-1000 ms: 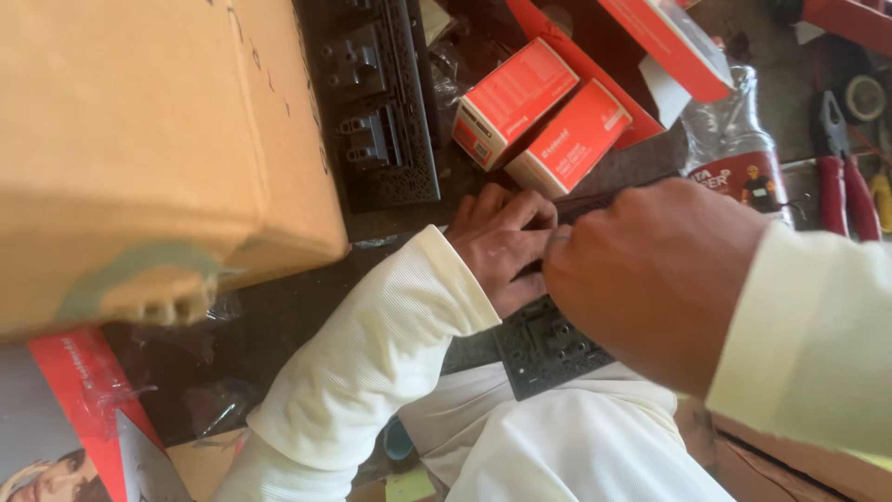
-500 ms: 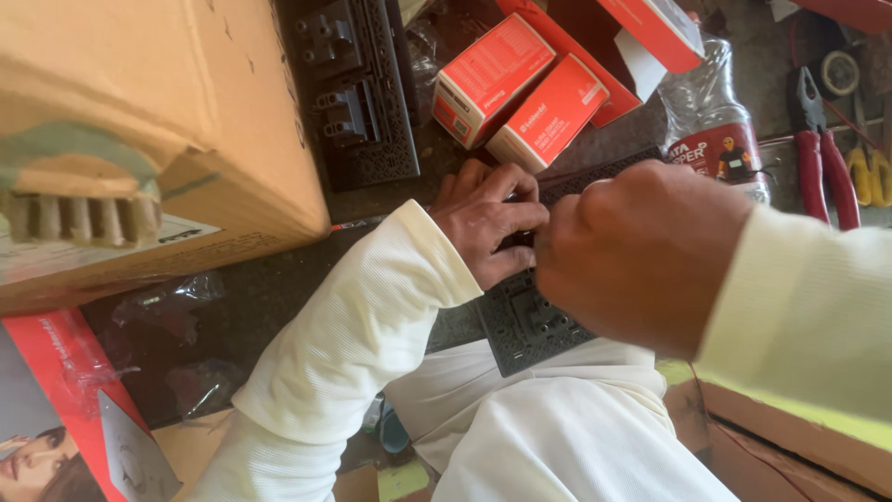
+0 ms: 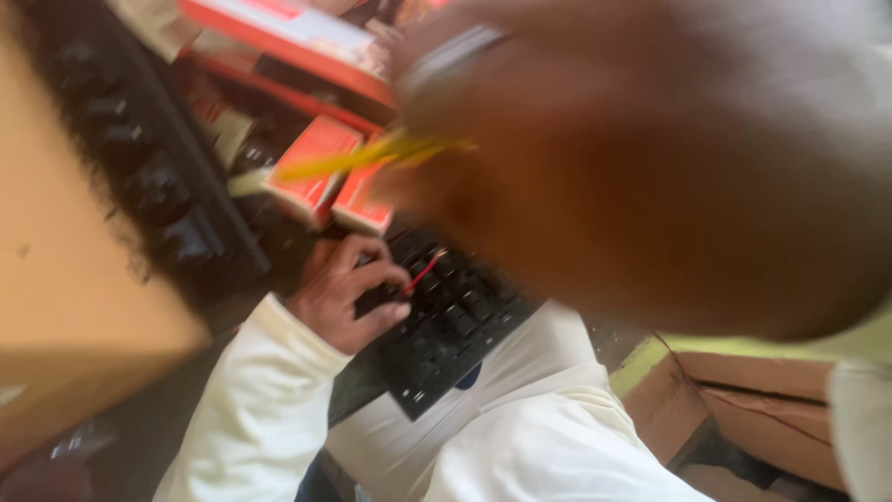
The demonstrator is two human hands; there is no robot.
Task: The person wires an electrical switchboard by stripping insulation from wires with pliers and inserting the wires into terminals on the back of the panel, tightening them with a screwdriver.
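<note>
My left hand grips the upper edge of a black switch panel that rests on my lap, which is covered in white cloth. A short red wire sticks up from the panel beside my fingers. My right hand is raised close to the camera, large and blurred, above the panel. A thin yellow tool juts out of it to the left; its exact kind is too blurred to tell.
Two small red boxes lie just beyond the panel, with larger red packs behind them. A long black switch strip runs along the left. A big cardboard box fills the left edge. Brown cardboard lies at the lower right.
My right hand has lifted off the panel toward the camera, now with a yellow tool in it. The view has moved closer and blurred. The left hand stays on the panel.
</note>
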